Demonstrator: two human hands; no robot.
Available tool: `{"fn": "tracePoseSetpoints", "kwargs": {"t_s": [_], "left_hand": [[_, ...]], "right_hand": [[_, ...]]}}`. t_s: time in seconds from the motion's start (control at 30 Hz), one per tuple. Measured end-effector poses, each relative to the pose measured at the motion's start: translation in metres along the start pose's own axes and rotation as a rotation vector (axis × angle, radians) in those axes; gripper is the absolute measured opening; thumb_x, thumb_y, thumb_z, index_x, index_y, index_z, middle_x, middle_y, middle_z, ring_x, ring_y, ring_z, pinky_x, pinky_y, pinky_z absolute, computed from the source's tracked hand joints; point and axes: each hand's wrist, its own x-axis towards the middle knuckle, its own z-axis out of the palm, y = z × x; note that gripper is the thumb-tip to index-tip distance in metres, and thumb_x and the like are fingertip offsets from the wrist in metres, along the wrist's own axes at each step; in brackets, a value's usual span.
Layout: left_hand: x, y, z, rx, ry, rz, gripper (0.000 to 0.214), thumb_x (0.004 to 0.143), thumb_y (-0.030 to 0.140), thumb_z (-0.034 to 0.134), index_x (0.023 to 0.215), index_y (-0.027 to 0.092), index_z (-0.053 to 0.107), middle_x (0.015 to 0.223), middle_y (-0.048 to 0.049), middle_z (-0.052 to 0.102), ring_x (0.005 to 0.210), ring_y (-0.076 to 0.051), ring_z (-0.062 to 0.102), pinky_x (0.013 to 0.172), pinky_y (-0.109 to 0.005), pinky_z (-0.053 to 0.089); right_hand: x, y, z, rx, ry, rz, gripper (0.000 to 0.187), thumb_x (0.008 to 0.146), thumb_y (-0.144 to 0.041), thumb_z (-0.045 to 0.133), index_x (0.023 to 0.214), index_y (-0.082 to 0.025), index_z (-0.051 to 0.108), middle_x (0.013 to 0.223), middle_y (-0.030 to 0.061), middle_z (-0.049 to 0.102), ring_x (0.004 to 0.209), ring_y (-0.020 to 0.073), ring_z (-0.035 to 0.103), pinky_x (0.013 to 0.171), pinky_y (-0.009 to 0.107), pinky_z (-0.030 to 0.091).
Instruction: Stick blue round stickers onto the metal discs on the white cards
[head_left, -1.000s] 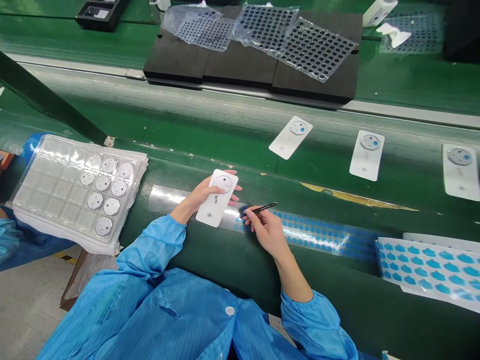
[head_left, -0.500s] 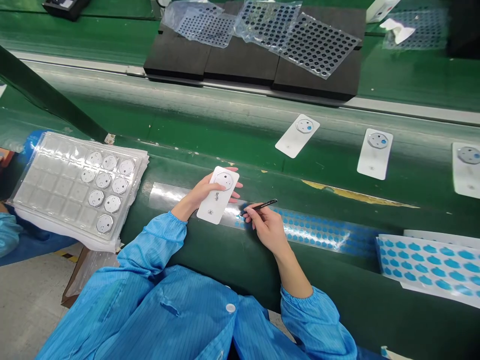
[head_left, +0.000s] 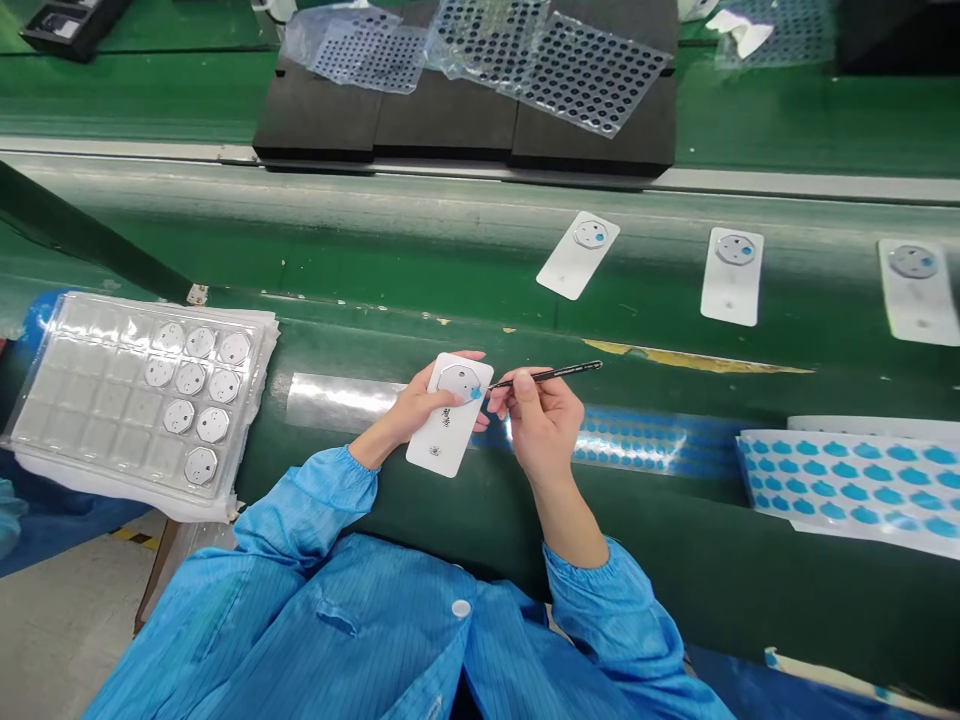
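Well left of the left hand's fingers, a clear compartmented tray holds nine white octagonal discs, in the pockets nearer those fingers. Thumb and fingers grip a white rounded card, long axis slanting away and slightly rightward, disc end farthest. The right hand's fingers pinch a slim black tool, tip beside the card's blue dot.

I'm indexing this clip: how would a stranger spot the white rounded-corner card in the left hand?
Over the long dark-green workbench, find the bare left hand. It holds the white rectangular card with rounded corners. Unlike the three loose white cards lying farther back, it shows dark lettering.
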Motion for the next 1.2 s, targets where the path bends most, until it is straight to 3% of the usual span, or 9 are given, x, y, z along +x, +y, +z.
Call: {"fn": "tracePoseSetpoints", "kwargs": {"t_s": [0.27, 1.2], "left_hand": [[0.0005, -0.0046, 0.0066, -0.006, 0.009, -0.016, 0.07, 0.074, 0.017, 0.077, 0.141, 0.019, 0.058, 0.104, -0.0086, 0.076, 0.077, -0.029, 0.079, 0.074, -0.043, 0.067], [0.0, -0.0088, 0.0102, -0.007, 0.039, -0.016, 0.068, 0.073, 0.02, 0.079, 0.139, 0.018, 0.06, 0.105, -0.01, 0.076, 0.077, -0.028, 0.077, 0.075, -0.045, 0.066]], "right_hand": [[-0.0012, 0.0063, -0.0024, -0.119, 0.039, 0.024, 0.038, 0.098, -0.057, 0.074, 0.095, -0.019, 0.07, 0.073, 0.0025, 0.071, 0.057, 0.0152, 0.064, 0.055, 0.026, 0.052], [-0.003, 0.0045, -0.0005, -0.131, 0.051, 0.03, 0.041, 0.096, -0.06, 0.075, 0.094, -0.02, 0.068, 0.07, 0.0011, 0.07, 0.054, 0.0148, 0.063, 0.053, 0.026, 0.054]]}}
